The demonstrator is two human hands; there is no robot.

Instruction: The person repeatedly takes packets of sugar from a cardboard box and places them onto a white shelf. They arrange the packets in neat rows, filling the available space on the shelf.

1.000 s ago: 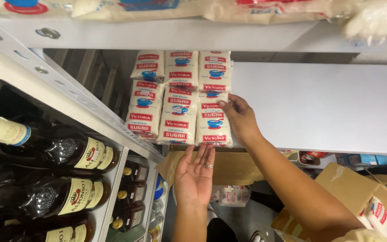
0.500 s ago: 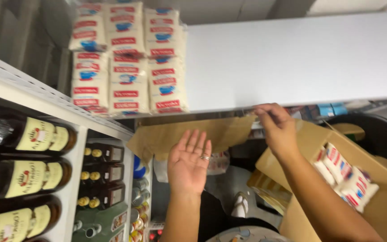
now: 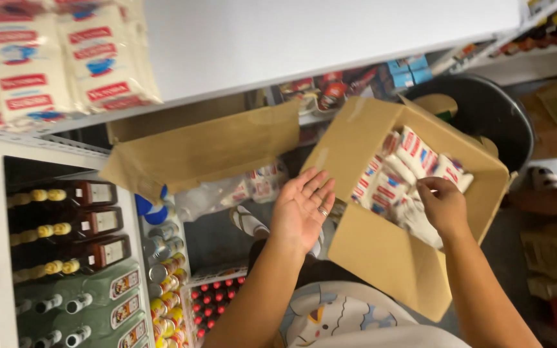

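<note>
**Fingers in the box of packets**

Fingers [image 3: 434, 187] of my right hand [image 3: 443, 205] are curled down onto the white packets [image 3: 400, 173] with red and blue print, which lie inside the open cardboard box [image 3: 381, 251]; whether I grip one or only touch them I cannot tell, since the back of the hand hides the fingertips. My left hand [image 3: 303, 209] is held flat, palm up, fingers spread and empty, with a ring on one finger, just beside the near left wall of the box.

Above, the white shelf [image 3: 304, 38] runs across the top; at its left end lie stacked packets [image 3: 66, 64] of the same kind, cut off by the left edge. A folded brown cardboard flap [image 3: 201, 151] hangs under the shelf's front edge. Dark bottles [image 3: 66, 225] with gold caps fill the lower left rack. Behind the box's far corner stands a black bin [image 3: 485, 109], partly hidden.
</note>
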